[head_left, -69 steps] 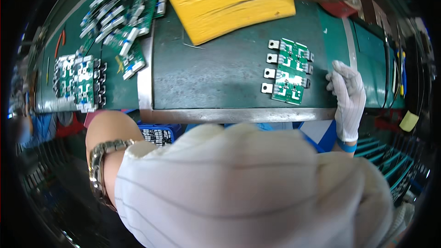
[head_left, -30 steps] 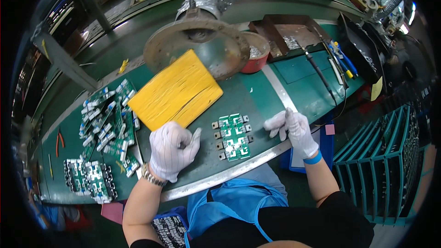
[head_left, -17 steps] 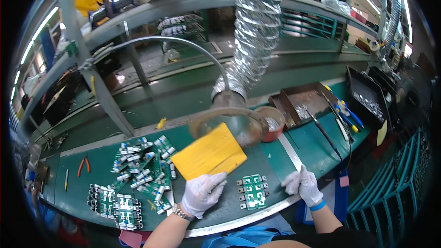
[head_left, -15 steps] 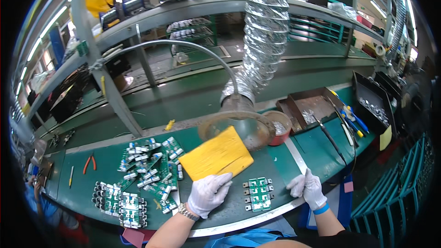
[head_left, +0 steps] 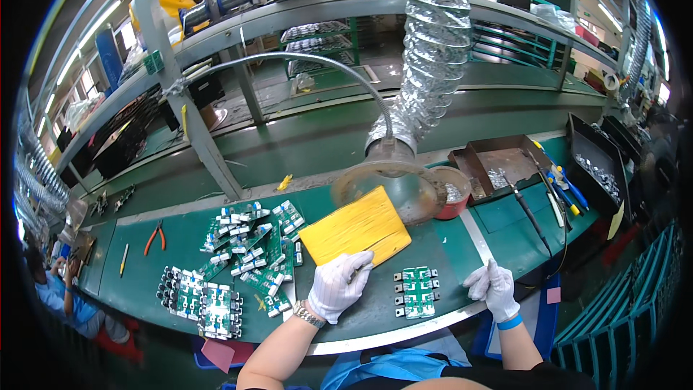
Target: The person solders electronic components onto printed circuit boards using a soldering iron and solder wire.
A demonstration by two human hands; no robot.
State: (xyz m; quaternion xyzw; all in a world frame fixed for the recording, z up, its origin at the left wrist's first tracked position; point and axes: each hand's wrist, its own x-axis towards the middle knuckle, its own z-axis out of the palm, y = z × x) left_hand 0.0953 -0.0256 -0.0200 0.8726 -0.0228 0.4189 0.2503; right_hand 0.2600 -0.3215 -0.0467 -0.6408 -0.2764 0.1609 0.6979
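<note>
My left hand (head_left: 339,287), in a white glove, lies with bent fingers at the near edge of a yellow slab (head_left: 355,227). Its fingertips overlap the slab, and whatever is under the curled fingers is hidden. At the bench's front edge is my gloved right hand (head_left: 497,292), one finger stretched up and the thumb side apart, with nothing visible in it. Between the hands lies a green circuit board (head_left: 418,293) with metal-tabbed parts along both sides, touched by neither. Left of my left hand is a heap of circuit boards (head_left: 253,249) with white components.
Behind the slab stands a fume hood (head_left: 390,186) on a foil duct (head_left: 435,36). Right of it are a red pot (head_left: 452,195), a brown tray (head_left: 505,162), a soldering iron (head_left: 528,215) and a black bin (head_left: 595,162). Orange-handled pliers (head_left: 154,237) lie left. Another person (head_left: 65,292) sits far left.
The whole view has shifted, so the bench appears farther right and slightly higher on the left. Both hands keep nearly the same places beside the slab and the bench edge.
</note>
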